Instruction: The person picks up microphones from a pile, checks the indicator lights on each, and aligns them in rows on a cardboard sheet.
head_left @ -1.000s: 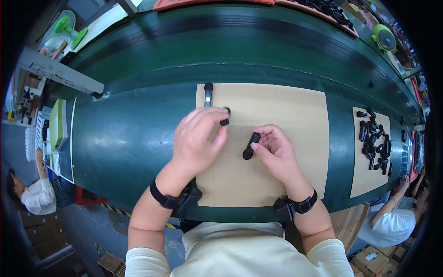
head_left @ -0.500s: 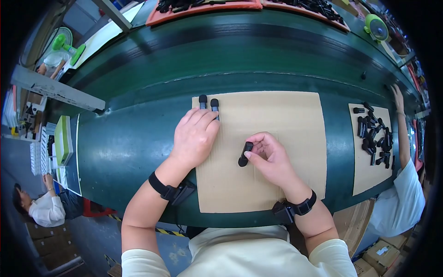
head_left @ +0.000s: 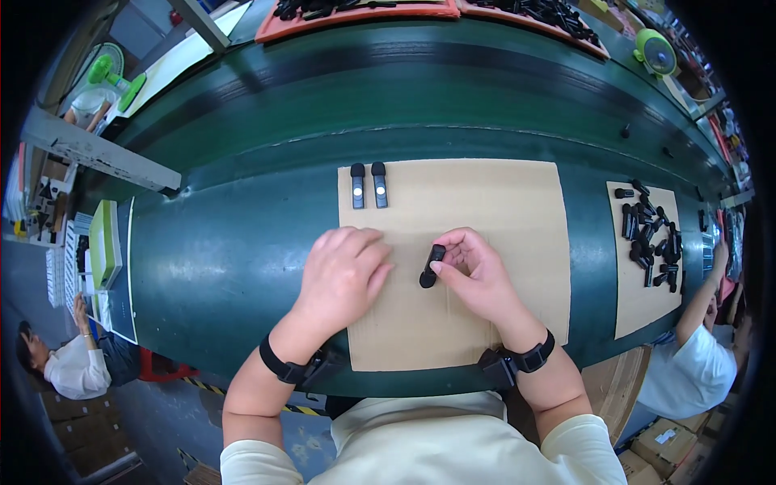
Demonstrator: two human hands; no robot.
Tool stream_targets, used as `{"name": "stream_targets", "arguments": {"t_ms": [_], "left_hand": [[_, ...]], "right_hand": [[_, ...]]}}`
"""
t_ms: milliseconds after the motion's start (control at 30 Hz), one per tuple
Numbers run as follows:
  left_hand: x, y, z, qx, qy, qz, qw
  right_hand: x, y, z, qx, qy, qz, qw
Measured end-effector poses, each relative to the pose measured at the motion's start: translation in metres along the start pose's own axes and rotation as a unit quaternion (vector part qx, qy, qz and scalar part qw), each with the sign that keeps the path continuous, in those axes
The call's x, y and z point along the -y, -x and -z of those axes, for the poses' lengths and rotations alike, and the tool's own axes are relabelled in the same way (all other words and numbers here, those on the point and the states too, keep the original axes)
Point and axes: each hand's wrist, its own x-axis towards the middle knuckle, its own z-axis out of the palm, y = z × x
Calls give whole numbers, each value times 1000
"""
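Two small black clip-on microphones with foam tops lie side by side at the far left of a cardboard sheet: the left microphone and the right microphone, each with a pale round spot on its body. My left hand hovers nearer to me over the sheet's left edge, fingers loosely bent and apart, with no object showing in it. Between the thumb and fingers of my right hand is another black microphone, tilted with its foam end toward me above the middle of the cardboard sheet.
On the right, a second cardboard sheet bears several loose black microphones. A co-worker stands beyond it. Orange trays of black parts line the far edge of the green table. A metal post juts in at left.
My left hand has drawn back toward me from the two microphones, which now lie uncovered. My right hand keeps its microphone in nearly the same place. The co-worker's arm at right has pulled back.
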Motion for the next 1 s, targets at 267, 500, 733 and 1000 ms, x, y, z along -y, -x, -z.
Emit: {"name": "stream_targets", "arguments": {"t_ms": [267,500,733,1000], "left_hand": [[6,15,2,61,68,29,995],[15,22,1,67,102,20,992],[18,27,-3,52,112,16,992],[19,28,-3,60,123,21,990]], "right_hand": [[24,-9,-4,-12,55,-17,998],[54,-55,-7,-24,263,80,961],[31,-60,-16,35,512,299,804],[30,-77,-16,39,529,262,806]]}}
